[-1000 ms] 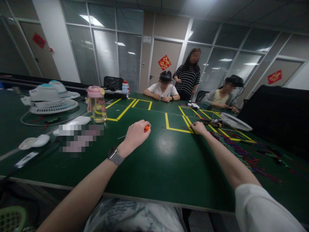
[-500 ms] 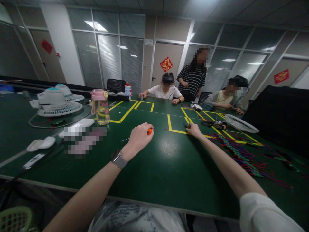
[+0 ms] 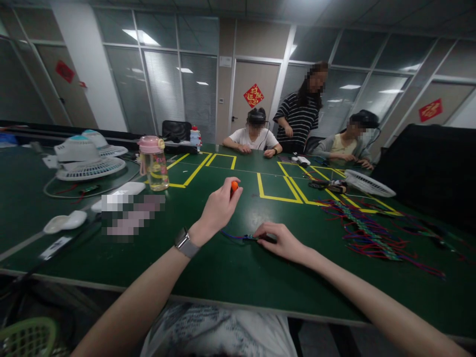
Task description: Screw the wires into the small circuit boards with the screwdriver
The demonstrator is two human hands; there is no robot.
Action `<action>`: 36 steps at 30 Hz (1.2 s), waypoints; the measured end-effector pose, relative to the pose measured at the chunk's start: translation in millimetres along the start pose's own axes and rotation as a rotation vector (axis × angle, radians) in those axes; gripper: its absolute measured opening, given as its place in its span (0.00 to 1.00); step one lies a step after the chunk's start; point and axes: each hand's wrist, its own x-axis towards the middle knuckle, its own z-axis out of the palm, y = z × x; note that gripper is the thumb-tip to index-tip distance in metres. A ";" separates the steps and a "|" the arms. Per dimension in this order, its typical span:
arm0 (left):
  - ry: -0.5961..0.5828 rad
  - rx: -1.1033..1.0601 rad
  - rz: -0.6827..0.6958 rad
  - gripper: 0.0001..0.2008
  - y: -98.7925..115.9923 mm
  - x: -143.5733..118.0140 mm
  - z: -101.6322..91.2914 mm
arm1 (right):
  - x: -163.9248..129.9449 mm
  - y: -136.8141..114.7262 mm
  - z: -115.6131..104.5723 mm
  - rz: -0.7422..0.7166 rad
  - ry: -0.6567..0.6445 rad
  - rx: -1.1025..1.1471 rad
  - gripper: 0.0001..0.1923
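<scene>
Left hand (image 3: 217, 210) curled round a small orange-tipped tool (image 3: 234, 186), held just above the green table (image 3: 238, 277), right hand (image 3: 284, 243) flat-ish, fingers pinching a little dark part with blue wire (image 3: 238, 236) down on the table, water bottle (image 3: 153, 163) off left, pile of coloured wires (image 3: 364, 233) off right

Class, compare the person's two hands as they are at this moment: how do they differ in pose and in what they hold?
The left hand is raised off the table, closed around an orange-tipped tool; the right hand lies low, pressing on a small wired part on the table. The left hand wears a watch; the right wrist is bare. Both reach forward over the same green table.
</scene>
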 end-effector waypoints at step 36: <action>-0.056 -0.199 0.106 0.11 15.1 -17.9 19.9 | 1.3 -2.6 8.8 0.184 0.034 0.315 0.06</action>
